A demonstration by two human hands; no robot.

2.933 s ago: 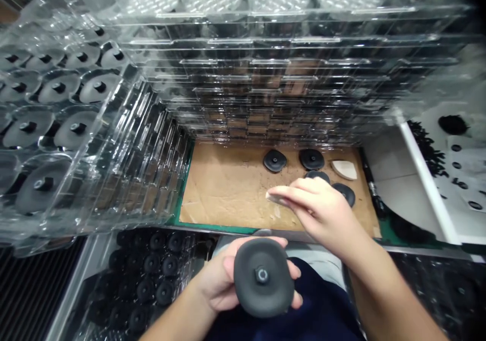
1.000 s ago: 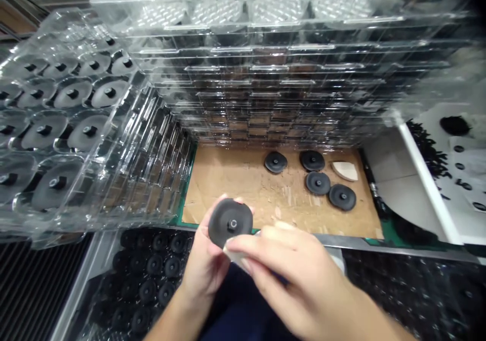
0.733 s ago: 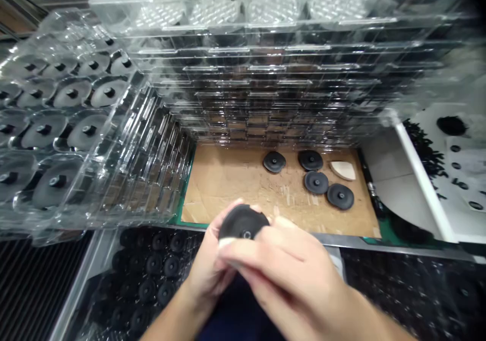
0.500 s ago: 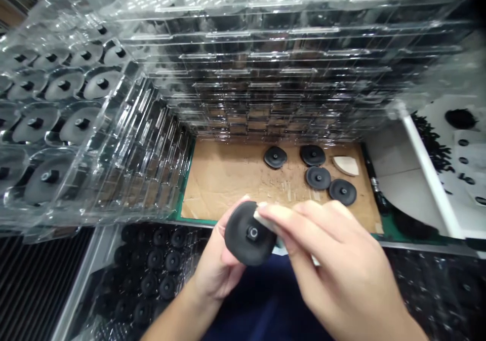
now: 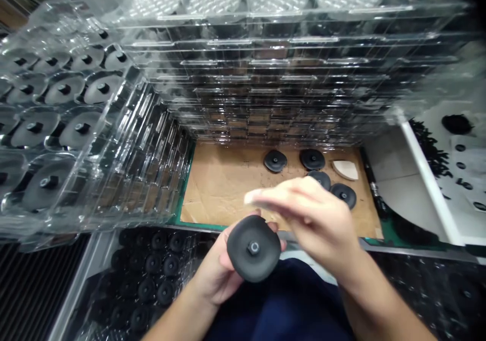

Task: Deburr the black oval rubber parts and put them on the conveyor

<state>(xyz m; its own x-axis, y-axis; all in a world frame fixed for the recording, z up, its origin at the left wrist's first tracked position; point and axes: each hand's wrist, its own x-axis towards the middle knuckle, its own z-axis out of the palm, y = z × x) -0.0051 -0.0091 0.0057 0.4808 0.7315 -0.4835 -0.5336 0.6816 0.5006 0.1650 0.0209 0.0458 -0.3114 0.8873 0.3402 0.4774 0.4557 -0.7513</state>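
Observation:
My left hand (image 5: 216,275) grips a black rounded-square plastic disc (image 5: 243,265) by its edge, fingers beneath. The disc's raised hub with a pale ring faces up. Just above it my right hand (image 5: 319,214) is closed around a small whitish pad (image 5: 252,197), which shows at the fingertips and is blurred. The pad is apart from the disc. Beyond my hands, on a cardboard sheet (image 5: 216,179), lie similar black discs (image 5: 275,161), one partly covered by my right hand. A cream wedge-shaped pad (image 5: 345,169) lies to their right.
Tall stacks of clear plastic trays (image 5: 258,77) stand behind the cardboard, and another tray stack (image 5: 102,143) at the left holds black discs. Below the bench edge, a tray of dark round parts (image 5: 152,265) sits at lower left. At right is a white panel (image 5: 429,174).
My right hand has lifted up and away from the disc with the whitish pad. The disc in my left hand has moved slightly down and tilted more toward me.

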